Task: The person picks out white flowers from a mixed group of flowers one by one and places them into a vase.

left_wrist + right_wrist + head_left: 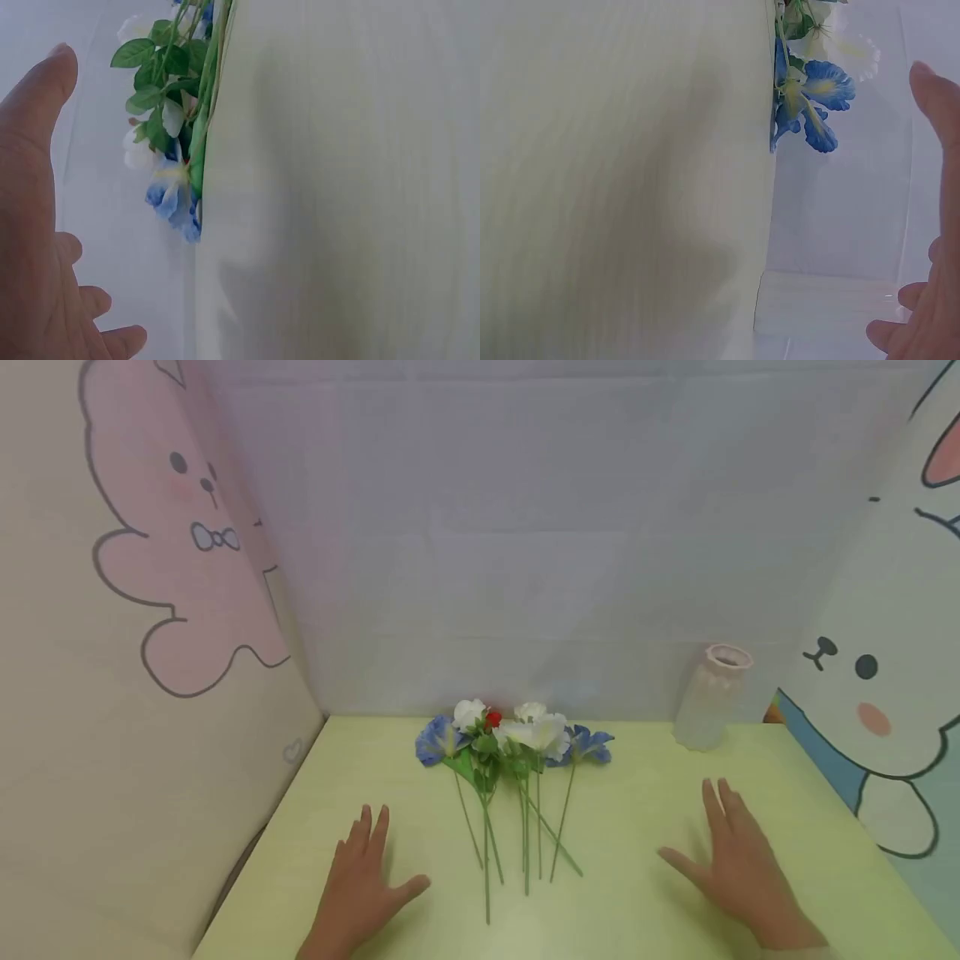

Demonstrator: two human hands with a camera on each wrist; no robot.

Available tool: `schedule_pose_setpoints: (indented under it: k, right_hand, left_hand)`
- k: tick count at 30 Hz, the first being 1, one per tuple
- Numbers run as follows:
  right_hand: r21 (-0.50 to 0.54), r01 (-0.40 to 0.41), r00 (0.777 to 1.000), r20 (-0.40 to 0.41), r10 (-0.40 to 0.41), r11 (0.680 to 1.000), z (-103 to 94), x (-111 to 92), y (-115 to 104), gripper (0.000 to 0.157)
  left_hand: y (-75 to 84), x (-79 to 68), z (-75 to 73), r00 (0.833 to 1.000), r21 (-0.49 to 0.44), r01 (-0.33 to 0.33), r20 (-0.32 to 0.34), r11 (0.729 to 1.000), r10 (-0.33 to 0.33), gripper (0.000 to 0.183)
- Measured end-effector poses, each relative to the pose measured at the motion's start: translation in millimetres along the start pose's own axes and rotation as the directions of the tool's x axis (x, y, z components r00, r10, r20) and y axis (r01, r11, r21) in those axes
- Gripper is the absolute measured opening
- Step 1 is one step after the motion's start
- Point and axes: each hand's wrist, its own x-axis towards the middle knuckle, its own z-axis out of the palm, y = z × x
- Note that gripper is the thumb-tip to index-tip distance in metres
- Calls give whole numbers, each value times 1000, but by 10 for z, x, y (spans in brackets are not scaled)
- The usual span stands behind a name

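Note:
Several artificial flowers lie in a loose bunch on the table, heads to the back and green stems toward the front. Among them are a blue iris (438, 741) on the left, white blooms (536, 735), a small red flower (492, 719) and another blue iris (588, 744) on the right. My left hand (360, 881) hovers left of the stems, fingers spread and holding nothing. To their right, my right hand (738, 864) is likewise spread and bare. Behind it stands an upright vase (708, 697), pinkish at the rim and frosted white below.
The pale yellow table (600, 910) meets a light cloth wall (480, 568) at the back. Side panels carry a pink cartoon bear (172, 585) on the left and a white cartoon rabbit (862, 710) on the right.

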Motion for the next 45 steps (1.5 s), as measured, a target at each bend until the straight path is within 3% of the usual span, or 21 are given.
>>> schedule_pose_setpoints:
  k: [4,12,16,25,31,36,40,45]
  right_hand:
    - [16,34,999,6,-34,999,-7,103,33,115]
    - [-22,111,992,62,-110,994,5,277,102,108]
    - [-26,107,994,32,-106,994,44,413,208,107]
    - [61,-57,998,-1,57,997,-64,653,427,106]
    - [136,-137,991,17,136,981,-75,835,515,103]
    - [205,-278,960,25,279,938,-54,958,564,102]
    - [285,-339,939,39,342,897,-71,1102,604,100]
    - [384,-398,913,78,400,833,-130,1314,669,99]
  left_hand:
    - [56,88,47,999,-47,-9,31,999,10,115]
    - [215,240,111,985,-44,-132,110,990,136,109]
    - [354,290,156,973,-87,-163,148,983,175,103]
    - [797,422,395,948,-239,-193,205,952,243,92]
    - [1004,509,444,962,-346,-161,153,924,224,87]
    - [1081,593,469,971,-397,-142,122,907,206,87]
    - [1085,683,531,977,-421,-124,105,899,184,81]
    - [1089,816,625,989,-551,-28,105,834,103,63]
